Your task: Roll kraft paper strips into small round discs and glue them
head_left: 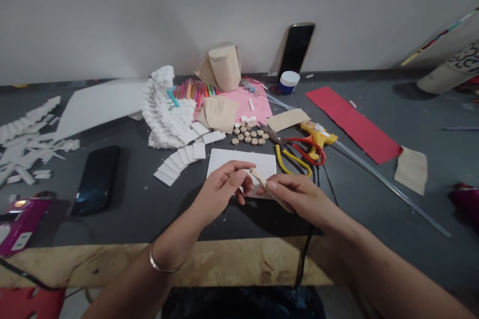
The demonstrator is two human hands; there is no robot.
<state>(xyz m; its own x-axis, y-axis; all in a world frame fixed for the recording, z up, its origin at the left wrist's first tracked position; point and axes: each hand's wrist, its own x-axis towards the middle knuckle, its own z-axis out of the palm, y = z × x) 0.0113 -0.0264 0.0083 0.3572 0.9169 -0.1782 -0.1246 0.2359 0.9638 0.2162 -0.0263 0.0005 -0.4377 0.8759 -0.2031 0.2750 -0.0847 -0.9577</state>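
Note:
My left hand [223, 187] and my right hand [295, 195] meet above a white card [243, 162] lying on the grey table. Both pinch a narrow beige paper strip [262, 182] that runs slantwise between them; my left fingertips hold its upper end and my right fingers grip its lower part. Just beyond the card lie several small round beige paper coils [249, 135] and a row of white foam squares [179, 159].
Scissors with red and yellow handles [297, 152] and a yellow glue gun [318, 134] lie right of the card, its black cord [307, 244] running off the table. A black phone [96, 179] lies left. A red paper strip [354, 124] and a long clear stick [392, 189] lie right.

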